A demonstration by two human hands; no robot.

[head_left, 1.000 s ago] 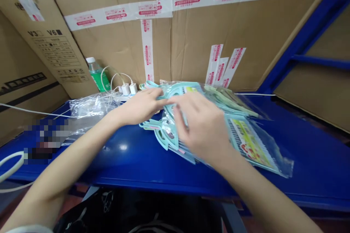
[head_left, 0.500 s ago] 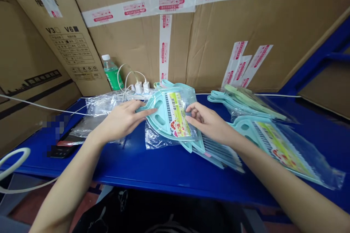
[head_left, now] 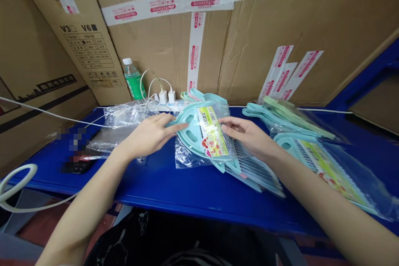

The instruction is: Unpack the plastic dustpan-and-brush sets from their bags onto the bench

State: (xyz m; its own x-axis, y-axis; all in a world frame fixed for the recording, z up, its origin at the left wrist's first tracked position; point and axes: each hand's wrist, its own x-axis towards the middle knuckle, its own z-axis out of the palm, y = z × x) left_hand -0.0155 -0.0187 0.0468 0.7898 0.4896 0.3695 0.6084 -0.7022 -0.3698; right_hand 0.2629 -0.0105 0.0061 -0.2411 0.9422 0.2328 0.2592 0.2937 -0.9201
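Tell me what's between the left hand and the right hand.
In the head view, a teal plastic dustpan in a clear bag lies between the left hand and the right hand, with fingertips of both hands on it.

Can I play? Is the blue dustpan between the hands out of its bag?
No, inside: the clear plastic bag wraps the blue dustpan and its label.

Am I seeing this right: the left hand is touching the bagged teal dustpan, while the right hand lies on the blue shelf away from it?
No: the head view shows the right hand also touching the bagged teal dustpan, on the side opposite the left hand.
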